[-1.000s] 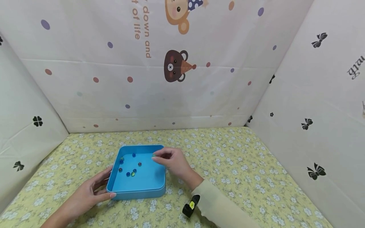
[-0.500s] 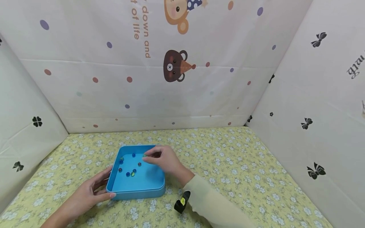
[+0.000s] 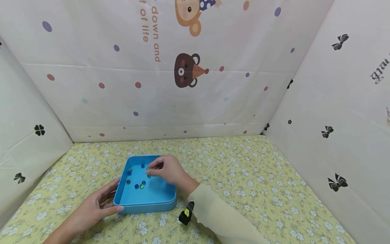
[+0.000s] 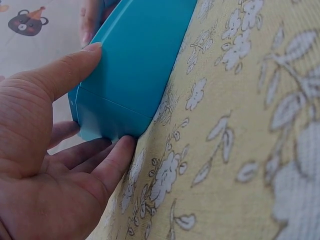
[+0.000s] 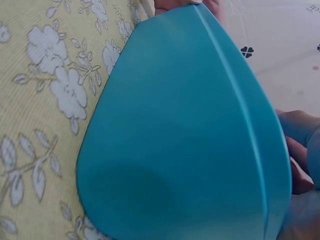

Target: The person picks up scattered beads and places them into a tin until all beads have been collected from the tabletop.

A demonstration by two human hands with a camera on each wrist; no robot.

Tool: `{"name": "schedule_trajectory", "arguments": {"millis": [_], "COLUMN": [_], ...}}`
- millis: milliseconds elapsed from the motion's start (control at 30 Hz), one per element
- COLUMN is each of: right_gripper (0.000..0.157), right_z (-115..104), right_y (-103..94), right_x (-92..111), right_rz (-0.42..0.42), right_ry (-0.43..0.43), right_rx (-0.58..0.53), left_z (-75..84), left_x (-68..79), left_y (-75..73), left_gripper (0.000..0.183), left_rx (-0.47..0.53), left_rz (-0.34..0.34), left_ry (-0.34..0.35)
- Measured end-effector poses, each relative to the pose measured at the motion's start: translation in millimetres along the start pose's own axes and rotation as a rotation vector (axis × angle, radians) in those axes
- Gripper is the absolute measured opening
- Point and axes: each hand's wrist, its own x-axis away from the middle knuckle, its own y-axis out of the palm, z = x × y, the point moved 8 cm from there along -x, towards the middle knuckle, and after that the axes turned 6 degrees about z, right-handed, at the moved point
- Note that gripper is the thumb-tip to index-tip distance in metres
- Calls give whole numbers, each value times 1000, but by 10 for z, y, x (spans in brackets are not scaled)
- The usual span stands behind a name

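A square blue plastic box (image 3: 146, 207) without a lid sits on the table, with several glass marbles scattered on its floor. My left hand (image 3: 95, 206) grips the near left corner, thumb at the front rim; the left wrist view shows fingertips (image 4: 125, 145) low against the side wall. Inside the box, above its floor, my right hand (image 3: 172, 171) pinches a small greenish marble (image 3: 148, 168) mostly covered by the fingertips. Just below those fingertips lies a reddish marble (image 3: 149, 176). A blue marble (image 3: 143, 166) is near the back wall. In the right wrist view, the box wall hides the fingertips.
Other marbles include a yellow-green marble (image 3: 141, 186) beside blue ones and a brownish marble (image 3: 128, 182) near the left wall. A yellow floral cloth (image 3: 237, 189) covers the table. White printed sheets (image 3: 164, 112) close off the back and sides. A black strap (image 3: 186, 213) hangs at my right wrist.
My right hand has moved left across the box with the greenish marble between its fingers, from the right rim toward the middle. The left hand and the box have stayed put.
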Motion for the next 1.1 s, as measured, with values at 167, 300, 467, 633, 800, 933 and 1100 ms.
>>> {"name": "schedule_trajectory", "arguments": {"millis": [167,300,467,633,800,933,1100], "right_gripper": [14,12,6,5,5,5,6], "right_z": [17,29,50,54,53,54,69], "right_y": [75,148,216,247,276,288,281], "right_x": [-41,-54,-50,-47,-36,-31,-28], "right_rz": [-6,-21,-32,-29,-45,-46,-36], "right_ry": [29,72,153,200,225,244,285], "right_rx": [68,95,138,210,284,311,337], "left_z": [-5,-9,-9,2,10,7,18], "left_x": [4,11,19,22,19,20,16], "left_y": [-8,-12,-11,-12,-9,-6,-4], "left_gripper": [101,101,102,103,104,104,103], "left_rx": [4,14,30,17,4,5,-2], "left_rz": [-6,-13,-23,-14,-4,-9,-10], "left_ry": [-4,-6,-6,-4,-7,-11,-8]}}
